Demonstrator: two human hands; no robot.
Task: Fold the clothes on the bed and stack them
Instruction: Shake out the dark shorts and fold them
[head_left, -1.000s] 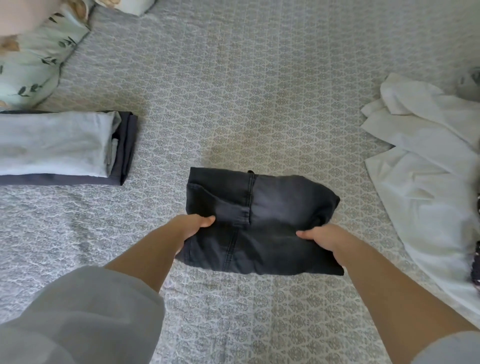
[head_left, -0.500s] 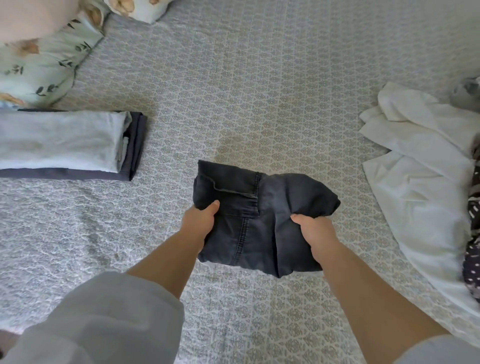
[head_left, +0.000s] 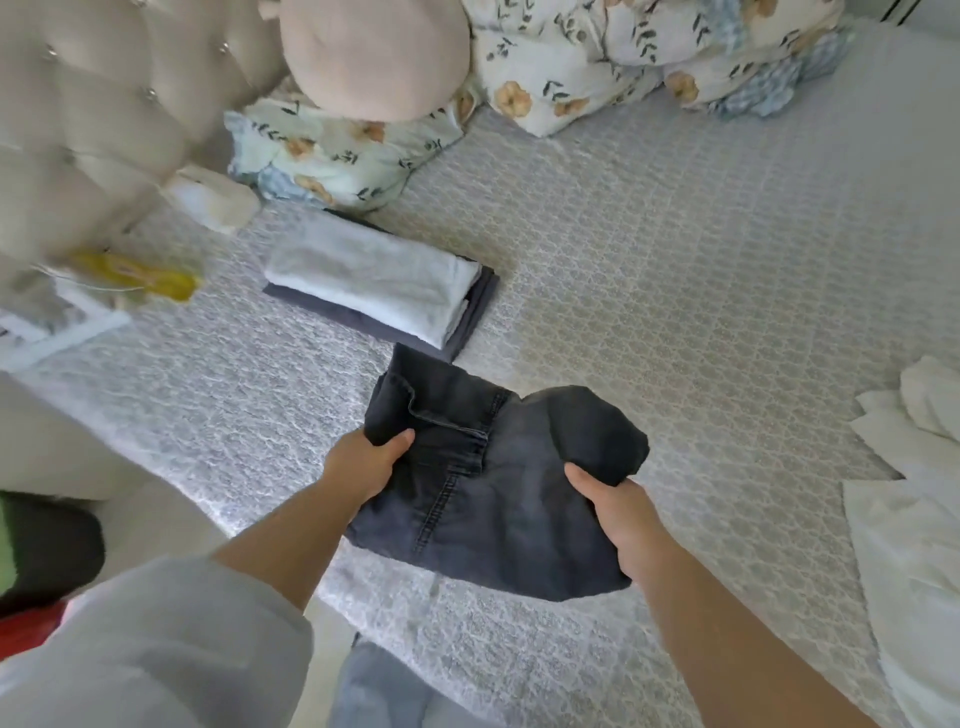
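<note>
A: Where are the jeans (head_left: 498, 499)?
B: Folded, held over the bed (head_left: 675, 270), near centre. Left hand (head_left: 363, 462) pinches the left edge, right hand (head_left: 618, 509) the right fold.
A: Stack (head_left: 384, 283)?
B: Just beyond, far left. White clothes (head_left: 914, 545) at right.

A folded pair of dark grey denim jeans (head_left: 498, 499) is held above the bed, just beside a stack: a folded pale grey cloth (head_left: 379, 280) atop a folded dark garment (head_left: 467, 317). Crumpled white clothing (head_left: 914, 545) lies well apart, at the right.
</note>
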